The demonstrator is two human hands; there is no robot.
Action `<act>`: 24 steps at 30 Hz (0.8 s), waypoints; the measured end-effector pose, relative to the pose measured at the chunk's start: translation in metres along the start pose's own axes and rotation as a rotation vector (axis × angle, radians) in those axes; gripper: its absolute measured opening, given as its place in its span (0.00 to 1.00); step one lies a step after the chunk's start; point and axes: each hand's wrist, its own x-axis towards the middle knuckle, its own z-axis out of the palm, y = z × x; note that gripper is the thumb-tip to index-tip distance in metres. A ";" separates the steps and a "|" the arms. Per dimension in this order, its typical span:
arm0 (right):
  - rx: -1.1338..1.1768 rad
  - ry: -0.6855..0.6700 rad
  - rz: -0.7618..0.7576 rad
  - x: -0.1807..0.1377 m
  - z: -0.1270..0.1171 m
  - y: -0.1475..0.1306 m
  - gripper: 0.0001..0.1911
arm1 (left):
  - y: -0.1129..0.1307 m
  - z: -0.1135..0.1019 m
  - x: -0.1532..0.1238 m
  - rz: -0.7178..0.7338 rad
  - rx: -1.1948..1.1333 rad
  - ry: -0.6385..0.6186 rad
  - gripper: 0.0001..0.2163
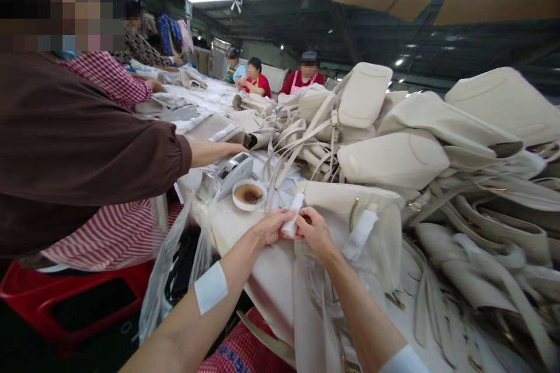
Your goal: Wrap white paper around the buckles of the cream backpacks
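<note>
My left hand (273,227) and my right hand (315,234) meet over a cream handbag (345,210) lying on the table in front of me. Both hands pinch a small white wrapped piece (292,218), a strip of paper or foam around part of the bag. The fingers of both hands are closed on it. Another white wrap (361,232) sits on the bag just right of my right hand. A white patch is stuck on my left forearm.
A big heap of cream handbags (437,145) with loose straps fills the right side. A small white bowl of brown liquid (248,193) and a tape dispenser (230,172) stand beside a co-worker's arm (210,152) at left. Several other workers sit along the far table. A clear plastic bag (170,268) hangs at the table edge.
</note>
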 end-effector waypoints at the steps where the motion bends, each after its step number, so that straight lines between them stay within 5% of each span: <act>1: -0.007 -0.016 -0.005 -0.002 0.001 0.000 0.13 | 0.001 0.000 0.000 -0.003 -0.001 0.000 0.15; 4: -0.042 -0.041 -0.040 -0.007 0.007 0.002 0.12 | 0.004 0.003 -0.001 0.001 0.007 0.013 0.14; 8: -0.165 0.097 -0.107 -0.012 0.012 0.004 0.10 | 0.005 0.007 -0.001 0.010 0.037 0.034 0.14; 14: 0.131 -0.176 0.054 -0.016 -0.004 -0.001 0.16 | 0.000 0.003 0.002 0.009 0.073 0.063 0.11; 20: 0.080 0.036 -0.017 -0.012 0.007 0.003 0.12 | -0.006 0.001 0.005 0.058 0.133 0.103 0.13; 24: 0.206 -0.107 0.135 -0.010 -0.002 -0.004 0.15 | -0.014 0.005 0.006 0.142 0.210 0.175 0.14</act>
